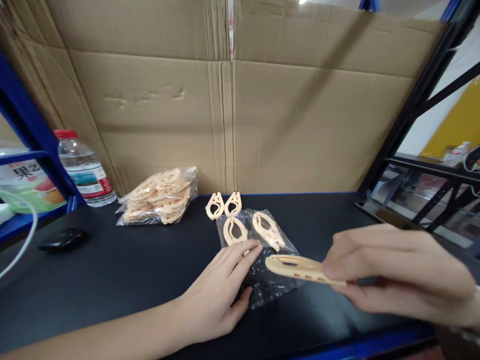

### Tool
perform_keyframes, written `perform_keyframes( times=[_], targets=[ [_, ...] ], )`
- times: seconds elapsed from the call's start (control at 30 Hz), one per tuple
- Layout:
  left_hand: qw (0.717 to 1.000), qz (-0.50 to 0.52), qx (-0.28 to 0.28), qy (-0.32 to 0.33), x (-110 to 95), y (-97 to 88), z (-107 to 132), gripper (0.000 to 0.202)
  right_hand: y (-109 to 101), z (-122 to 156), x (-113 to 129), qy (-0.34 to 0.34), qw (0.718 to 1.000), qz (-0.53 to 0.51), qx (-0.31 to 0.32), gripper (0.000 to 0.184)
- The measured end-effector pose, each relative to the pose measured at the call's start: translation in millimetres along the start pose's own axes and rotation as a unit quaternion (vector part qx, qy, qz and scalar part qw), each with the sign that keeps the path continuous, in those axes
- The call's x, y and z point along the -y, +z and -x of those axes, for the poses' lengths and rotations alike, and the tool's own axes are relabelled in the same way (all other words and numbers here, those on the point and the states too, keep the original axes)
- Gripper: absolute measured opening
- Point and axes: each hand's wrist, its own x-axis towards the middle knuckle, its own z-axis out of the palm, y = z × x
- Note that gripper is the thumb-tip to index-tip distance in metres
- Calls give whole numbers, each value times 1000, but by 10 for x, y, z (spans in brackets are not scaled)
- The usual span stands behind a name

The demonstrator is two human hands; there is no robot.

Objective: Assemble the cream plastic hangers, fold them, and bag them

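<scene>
My right hand (pixel 393 270) pinches one end of a beige plastic folding hanger (pixel 294 266), held edge-on above the table. My left hand (pixel 225 285) lies with fingers stretched out over the left side of a clear plastic bag (pixel 268 287), its fingertips near the lower end of a second folding hanger (pixel 235 231). That hanger is partly covered by the hand. Another folding hanger (pixel 268 230) rests at the bag's upper right part. Whether these two lie in or on the bag I cannot tell. Just behind, two more hangers (pixel 214 205) stand side by side on the table.
A clear bag packed with hangers (pixel 159 196) sits at the back left of the black table (pixel 150 265). Left of it are a water bottle (pixel 84 170) and a black mouse (pixel 63 240). Cardboard (pixel 157 100) walls off the back; a dark metal frame (pixel 397 120) stands right.
</scene>
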Motion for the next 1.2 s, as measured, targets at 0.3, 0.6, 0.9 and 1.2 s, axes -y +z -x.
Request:
perform_keyframes(
  times=[0.3,0.6,0.9,1.2],
  targets=[
    [1000,-7,-8,6,-6,-5,17,71,530,-19,0,-82,978,193,13,24],
    [999,-21,-27,22,-4,0,6,70,977,-85,-229,-139,926,351,34,31],
    [999,-29,-34,25,6,13,20,70,1077,-97,-370,-104,906,409,48,28],
    [998,-40,-27,28,12,12,19,68,1094,-125,-444,-101,888,448,34,27]
  ],
)
